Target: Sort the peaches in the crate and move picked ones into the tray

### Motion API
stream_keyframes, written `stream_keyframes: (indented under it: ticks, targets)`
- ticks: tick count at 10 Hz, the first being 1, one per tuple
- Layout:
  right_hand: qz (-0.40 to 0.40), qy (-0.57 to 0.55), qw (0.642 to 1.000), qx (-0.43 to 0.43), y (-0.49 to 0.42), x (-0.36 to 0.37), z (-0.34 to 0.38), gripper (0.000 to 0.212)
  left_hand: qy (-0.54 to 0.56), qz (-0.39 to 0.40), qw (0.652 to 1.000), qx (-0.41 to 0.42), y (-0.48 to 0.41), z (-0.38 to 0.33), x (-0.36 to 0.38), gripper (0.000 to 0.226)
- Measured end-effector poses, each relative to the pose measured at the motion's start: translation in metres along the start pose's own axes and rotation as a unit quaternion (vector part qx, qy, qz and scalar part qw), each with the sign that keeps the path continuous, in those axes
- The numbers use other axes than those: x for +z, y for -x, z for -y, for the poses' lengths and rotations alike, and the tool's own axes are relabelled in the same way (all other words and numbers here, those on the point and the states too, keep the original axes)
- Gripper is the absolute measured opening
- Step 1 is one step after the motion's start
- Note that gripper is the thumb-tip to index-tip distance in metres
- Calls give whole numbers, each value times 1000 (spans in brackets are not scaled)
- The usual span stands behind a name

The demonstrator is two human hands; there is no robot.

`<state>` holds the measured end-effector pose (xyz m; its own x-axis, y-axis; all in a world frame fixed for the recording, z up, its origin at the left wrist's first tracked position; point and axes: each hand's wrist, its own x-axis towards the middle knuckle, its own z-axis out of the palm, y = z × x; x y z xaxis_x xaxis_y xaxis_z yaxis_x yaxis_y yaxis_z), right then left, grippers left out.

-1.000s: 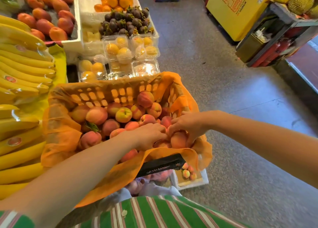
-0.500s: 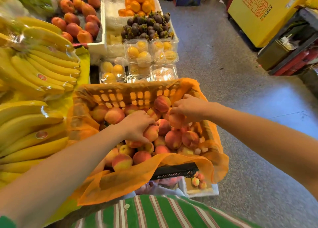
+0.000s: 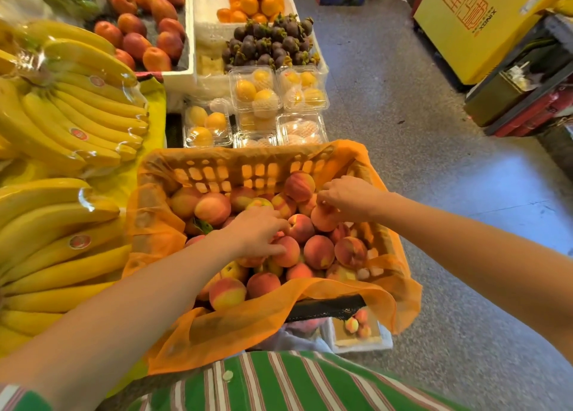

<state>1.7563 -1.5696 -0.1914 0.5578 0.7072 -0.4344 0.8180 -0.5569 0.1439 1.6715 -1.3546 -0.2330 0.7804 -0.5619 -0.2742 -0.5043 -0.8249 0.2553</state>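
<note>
Looking down through the head camera, I saw the orange slatted plastic crate (image 3: 248,171), lined with orange mesh, holding the heap of blushed round peaches (image 3: 319,252) at waist height, likely for easy sorting. My left hand (image 3: 257,232) lay fingers spread over the middle fruit, gripping nothing I could confirm. My right hand (image 3: 347,198), farther right, pinched one pale peach (image 3: 324,218) from above. The white foam tray (image 3: 359,344) sat near, below the crate's right corner.
</note>
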Motion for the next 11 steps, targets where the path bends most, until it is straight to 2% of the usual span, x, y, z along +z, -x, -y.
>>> stream_keyframes:
  ticks: [1, 2, 3, 4, 6, 8, 10, 11]
  targets:
    - [-62, -63, 996, 17, -7, 1, -1, 47, -14, -65, 998, -22, 3, 9, -2, 43]
    - [-100, -95, 990, 23, -18, 0, 8, 52, -51, -80, 991, -98, 7, 20, -4, 43]
    - [-74, -76, 993, 56, -26, 4, 17, 54, -42, -33, 991, -120, 9, 29, -3, 48]
    - [-84, -58, 992, 71, -29, 6, 21, 52, -26, -16, 993, -115, 7, 35, -2, 53]
    - [-98, -66, 989, 94, -22, 16, 21, 52, -4, -3, 994, -112, 0, 42, 1, 58]
    - [-126, -96, 974, 164, -16, 15, 20, 43, -40, -2, 992, -123, 0, 37, -5, 57]
    - [-144, -114, 973, 140, -9, 13, 20, 45, -5, -29, 990, -141, 8, 18, -12, 49]
    - [-164, -195, 962, 98, -7, 6, 24, 41, 17, -74, 985, -153, 11, 5, -15, 39]
